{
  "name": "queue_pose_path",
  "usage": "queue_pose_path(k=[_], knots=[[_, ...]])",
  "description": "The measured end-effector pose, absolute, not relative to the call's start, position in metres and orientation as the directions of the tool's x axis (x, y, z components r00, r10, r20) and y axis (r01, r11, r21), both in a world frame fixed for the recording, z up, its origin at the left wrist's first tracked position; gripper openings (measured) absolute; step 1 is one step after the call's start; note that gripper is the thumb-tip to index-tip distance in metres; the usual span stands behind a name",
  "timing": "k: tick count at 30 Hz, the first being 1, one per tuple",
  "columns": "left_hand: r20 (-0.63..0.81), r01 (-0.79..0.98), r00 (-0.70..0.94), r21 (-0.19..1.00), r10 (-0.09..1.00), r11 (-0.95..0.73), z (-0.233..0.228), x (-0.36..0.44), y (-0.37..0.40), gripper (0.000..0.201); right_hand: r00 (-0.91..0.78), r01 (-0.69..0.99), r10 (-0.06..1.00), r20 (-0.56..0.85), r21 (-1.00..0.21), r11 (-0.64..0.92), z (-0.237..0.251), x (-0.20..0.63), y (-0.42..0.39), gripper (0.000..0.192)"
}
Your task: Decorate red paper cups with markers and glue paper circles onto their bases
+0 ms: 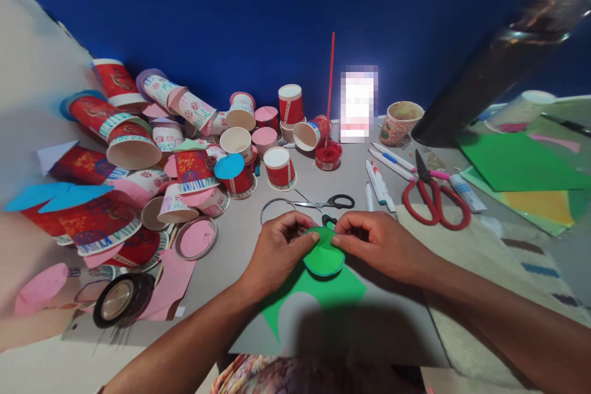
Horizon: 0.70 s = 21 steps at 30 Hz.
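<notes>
Near the grey table [240, 240] front edge, left hand [277, 252] and right hand [378, 240] both pinching green paper disc [324, 257]; best kept flat, pinched evenly.

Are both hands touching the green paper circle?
Touching. The head view shows the left hand and right hand pinching the green paper circle at its top edge.

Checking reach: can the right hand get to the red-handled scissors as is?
Probably yes. The red-handled scissors lie uncovered just beyond the right hand, nothing between them, but that hand now pinches the green paper disc with the left hand.
</notes>
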<state>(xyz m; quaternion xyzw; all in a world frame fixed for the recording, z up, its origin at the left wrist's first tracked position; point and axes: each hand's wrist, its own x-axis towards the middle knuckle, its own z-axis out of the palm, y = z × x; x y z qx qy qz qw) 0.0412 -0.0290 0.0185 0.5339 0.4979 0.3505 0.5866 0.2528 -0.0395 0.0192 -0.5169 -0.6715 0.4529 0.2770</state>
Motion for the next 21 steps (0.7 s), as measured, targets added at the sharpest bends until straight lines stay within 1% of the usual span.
queue_pose_path(k=[5,13,21], knots=[[-0.228,0.116,0.278,0.972,0.933,0.203,0.0214,0.0425,-0.0292,0.019,-0.333,0.467,0.938,-0.102,-0.881,0.07,0.0199,0.2529,-0.0401,0.018],[-0.239,0.183,0.319,0.965,0.917,0.188,0.0213,0.0433,-0.0293,0.018,-0.348,0.494,0.934,-0.085,-0.863,0.105,0.019,0.2542,-0.0409,0.017],[-0.235,0.178,0.231,0.964,0.944,0.196,0.0211,0.043,-0.0281,0.019,-0.341,0.482,0.93,-0.138,-0.875,0.047,0.0194,0.2524,-0.0425,0.017]])
